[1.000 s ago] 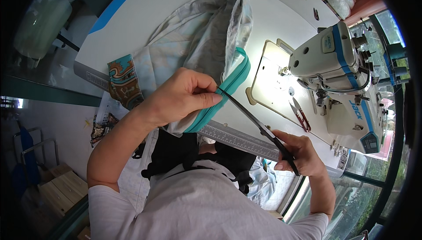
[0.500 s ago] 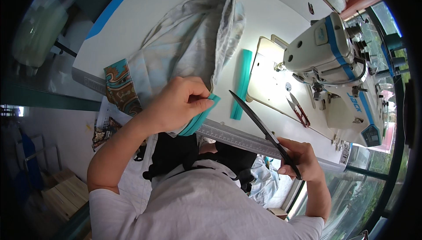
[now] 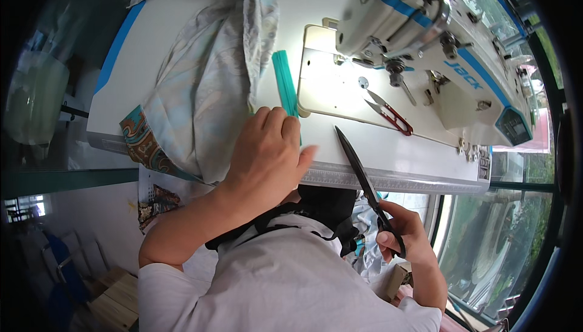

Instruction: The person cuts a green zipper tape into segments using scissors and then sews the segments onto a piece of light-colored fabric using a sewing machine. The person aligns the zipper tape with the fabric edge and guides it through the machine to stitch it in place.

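Note:
My left hand (image 3: 267, 150) is over the table's front edge, at the lower right of a pale patterned cloth (image 3: 203, 83). Its thumb stands apart from the bent fingers, and nothing shows between them. Just beyond the fingers lies a teal folded strip with lengthwise ridges (image 3: 285, 83), its near end partly covered by the hand. In my right hand (image 3: 404, 232) is a pair of black scissors (image 3: 359, 177), gripped by the handles, blades together and pointing up and left over the table edge. A brown and teal paisley piece (image 3: 144, 137) borders the cloth's left end.
A white and blue sewing machine (image 3: 419, 28) stands at the right, its lamp lighting the needle plate (image 3: 322, 83). Red-handled thread snips (image 3: 392, 115) lie beside it. A ruler strip (image 3: 340, 176) runs along the front edge. Small metal parts (image 3: 469, 150) lie near the right corner.
My left thumb has come away from the fingers, and the teal piece pinched at the cloth's edge no longer shows. The view has shifted right. The scissors stay in my right hand.

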`<state>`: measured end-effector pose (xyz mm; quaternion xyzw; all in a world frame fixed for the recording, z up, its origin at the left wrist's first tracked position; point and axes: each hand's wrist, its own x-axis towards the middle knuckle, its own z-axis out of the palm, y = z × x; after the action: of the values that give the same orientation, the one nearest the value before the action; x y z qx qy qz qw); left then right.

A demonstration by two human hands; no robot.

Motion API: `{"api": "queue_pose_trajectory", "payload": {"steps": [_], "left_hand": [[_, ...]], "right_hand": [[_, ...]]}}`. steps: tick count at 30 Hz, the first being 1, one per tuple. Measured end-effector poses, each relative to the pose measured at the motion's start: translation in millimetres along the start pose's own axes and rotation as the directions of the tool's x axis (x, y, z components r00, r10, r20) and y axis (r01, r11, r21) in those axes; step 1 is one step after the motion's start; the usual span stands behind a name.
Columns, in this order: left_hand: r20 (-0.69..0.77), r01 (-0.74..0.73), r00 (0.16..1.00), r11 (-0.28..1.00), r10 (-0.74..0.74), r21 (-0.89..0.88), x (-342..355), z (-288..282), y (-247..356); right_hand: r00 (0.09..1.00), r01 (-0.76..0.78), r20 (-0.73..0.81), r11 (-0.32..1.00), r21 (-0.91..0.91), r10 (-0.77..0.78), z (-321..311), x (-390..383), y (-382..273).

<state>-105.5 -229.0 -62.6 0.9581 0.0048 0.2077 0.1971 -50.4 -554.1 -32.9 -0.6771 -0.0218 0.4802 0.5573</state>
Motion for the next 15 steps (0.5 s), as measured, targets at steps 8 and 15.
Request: {"api": "queue_pose_trajectory", "payload": {"steps": [8,15], "left_hand": [[0.022,0.275,0.950,0.800,-0.312,-0.534,-6,-18,-11],[0.503,0.411,0.729,-0.291,-0.464,-0.864,-39,-8,9]], "right_hand": [[0.993,-0.117,-0.007,0.989,-0.094,0.117,-7,-4,34],[0.997,0.029,0.075,0.999,-0.035,-0.027,34,7,42]]}}
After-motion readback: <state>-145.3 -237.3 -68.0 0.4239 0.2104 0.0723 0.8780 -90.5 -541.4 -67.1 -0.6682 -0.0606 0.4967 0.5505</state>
